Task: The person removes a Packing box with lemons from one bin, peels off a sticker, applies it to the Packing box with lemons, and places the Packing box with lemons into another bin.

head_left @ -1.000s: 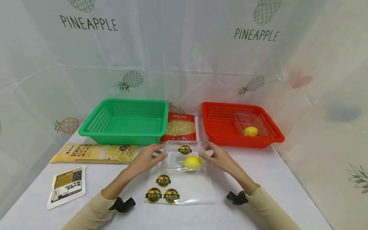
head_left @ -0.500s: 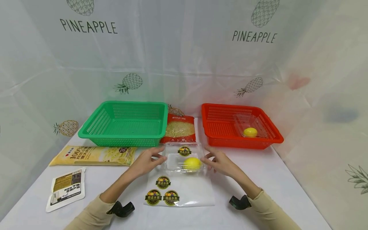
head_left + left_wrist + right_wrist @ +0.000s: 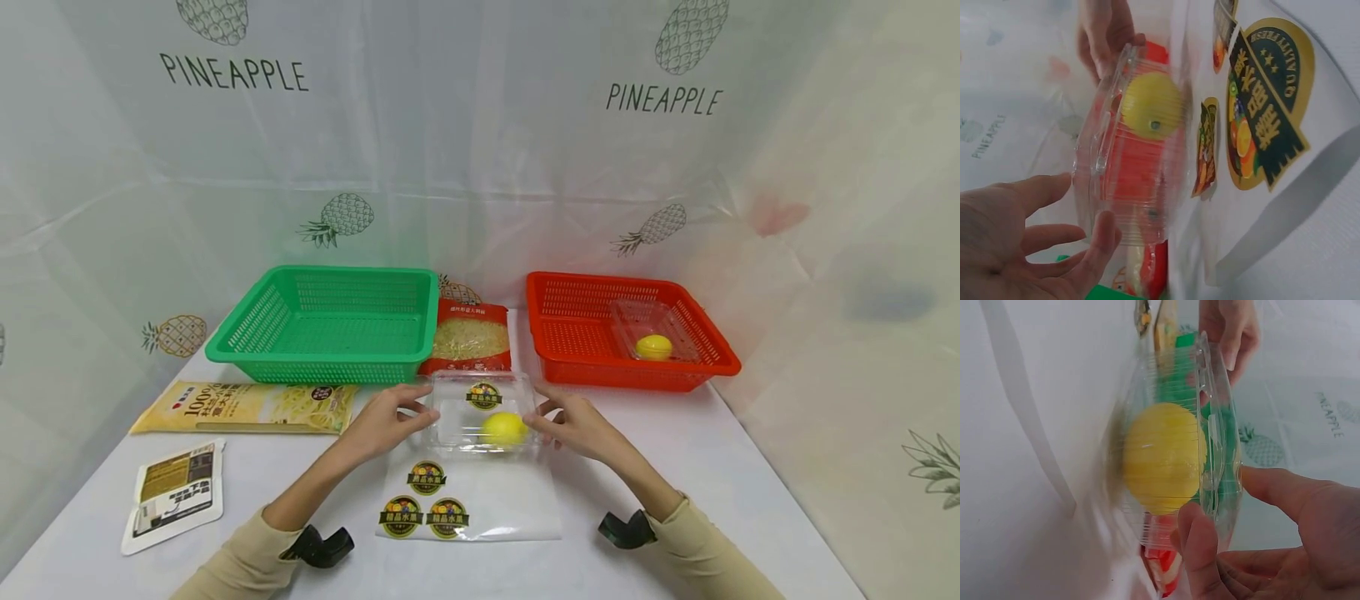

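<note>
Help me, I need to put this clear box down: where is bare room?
Bare tabletop lies right of the clear box, before the red basket. The green basket is vacant. Crowded: left, around the noodle pack and pouch.

We're looking at a white table (image 3: pixel 750 467) under soft, even light. Behind it, from nine o'clock round to three, hangs a translucent white curtain (image 3: pixel 480 167), creased and folded. We read "PINEAPPLE" (image 3: pixel 233 72) at eleven o'clock and again (image 3: pixel 663 98) at one, with small pineapple drawings (image 3: pixel 339 217) scattered across it.
</note>
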Demonstrator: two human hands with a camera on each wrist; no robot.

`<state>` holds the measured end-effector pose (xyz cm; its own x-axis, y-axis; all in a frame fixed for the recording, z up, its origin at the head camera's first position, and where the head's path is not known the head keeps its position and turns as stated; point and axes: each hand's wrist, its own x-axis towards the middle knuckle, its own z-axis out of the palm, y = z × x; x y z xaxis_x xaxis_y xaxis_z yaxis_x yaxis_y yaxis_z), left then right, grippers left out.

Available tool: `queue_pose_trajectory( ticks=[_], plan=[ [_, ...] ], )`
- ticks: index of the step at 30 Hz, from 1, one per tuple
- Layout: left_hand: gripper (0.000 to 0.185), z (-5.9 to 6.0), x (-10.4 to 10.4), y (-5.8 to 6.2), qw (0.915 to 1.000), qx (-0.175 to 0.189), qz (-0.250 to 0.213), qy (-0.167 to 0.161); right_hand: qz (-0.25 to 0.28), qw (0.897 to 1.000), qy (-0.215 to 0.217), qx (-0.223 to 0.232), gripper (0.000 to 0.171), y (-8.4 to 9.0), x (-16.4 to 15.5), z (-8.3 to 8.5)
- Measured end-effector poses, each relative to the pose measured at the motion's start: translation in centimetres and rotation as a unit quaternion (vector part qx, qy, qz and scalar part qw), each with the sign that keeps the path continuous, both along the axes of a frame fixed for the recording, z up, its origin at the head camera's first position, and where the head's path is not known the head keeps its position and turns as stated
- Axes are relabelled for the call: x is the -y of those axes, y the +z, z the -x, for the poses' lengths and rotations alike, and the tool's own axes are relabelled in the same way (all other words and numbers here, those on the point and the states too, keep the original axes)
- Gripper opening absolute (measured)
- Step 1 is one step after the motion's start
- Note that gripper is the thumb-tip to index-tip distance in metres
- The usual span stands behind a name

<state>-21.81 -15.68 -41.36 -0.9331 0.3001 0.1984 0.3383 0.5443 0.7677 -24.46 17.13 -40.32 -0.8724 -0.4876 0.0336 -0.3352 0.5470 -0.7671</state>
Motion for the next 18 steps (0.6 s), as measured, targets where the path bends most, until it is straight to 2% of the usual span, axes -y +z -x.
queue_pose_trajectory(
  ticks=[3,9,13,18],
  plan=[
    [0.056,0.0,0.0,0.2,1.0000,-0.001,-0.002,0.003,0.000,1.000,-0.001,0.001,0.071,0.4,-0.1,-0.1],
    [0.053,0.0,0.0,1.0,0.9994,-0.028,-0.019,0.000,-0.012,1.000,-0.026,0.007,0.070,1.7,-0.1,-0.3],
    [0.050,0.1,0.0,1.7,0.9984,-0.041,-0.039,-0.006,-0.014,0.999,-0.031,-0.003,0.070,2.5,-0.2,-0.4],
    [0.046,0.5,0.2,2.3,0.9973,-0.059,-0.043,0.000,-0.012,0.999,-0.026,-0.023,0.070,3.4,-0.2,-0.2]
  ],
)
